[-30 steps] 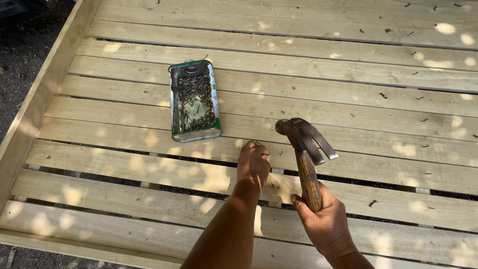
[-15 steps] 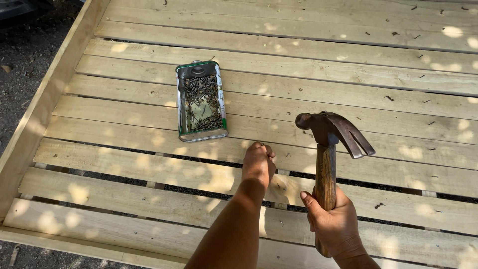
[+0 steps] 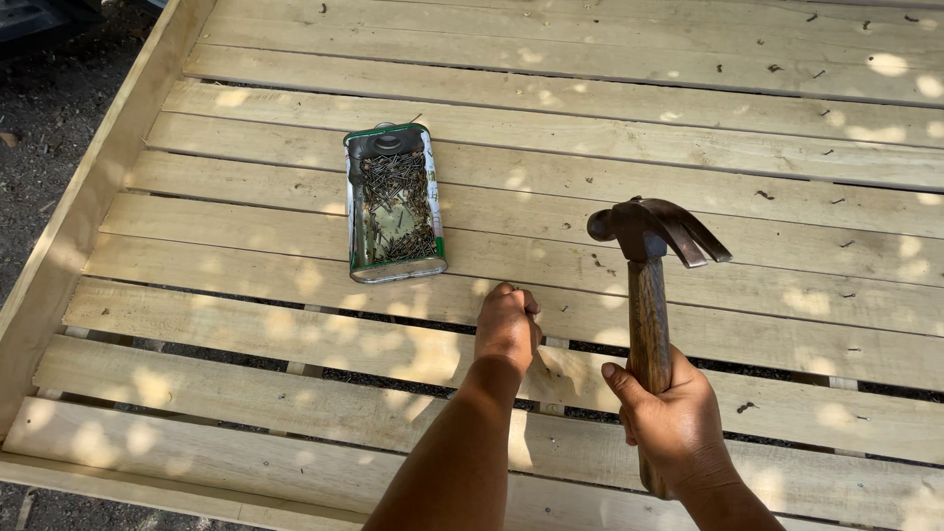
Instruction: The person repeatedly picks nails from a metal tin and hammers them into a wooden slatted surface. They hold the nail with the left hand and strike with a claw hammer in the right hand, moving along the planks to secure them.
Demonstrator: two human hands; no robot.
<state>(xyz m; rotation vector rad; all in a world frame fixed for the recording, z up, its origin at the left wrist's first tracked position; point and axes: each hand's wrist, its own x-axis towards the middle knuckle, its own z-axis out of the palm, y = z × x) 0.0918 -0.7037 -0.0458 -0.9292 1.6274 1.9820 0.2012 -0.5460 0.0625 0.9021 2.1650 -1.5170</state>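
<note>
the right hand (image 3: 671, 418) has its fingers wrapped round a claw hammer (image 3: 649, 285), held upright above the wooden slats (image 3: 246, 324). the left hand (image 3: 507, 326), fingers curled closed, rests on a slat near a tin of nails (image 3: 393, 204).

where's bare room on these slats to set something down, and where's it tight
Bare room: the slats left of the nail tin, out to the frame's side board, and the near-left slats below the tin. Tight: around the left hand and the right hand holding the hammer. Loose nails litter the far right slats.
</note>
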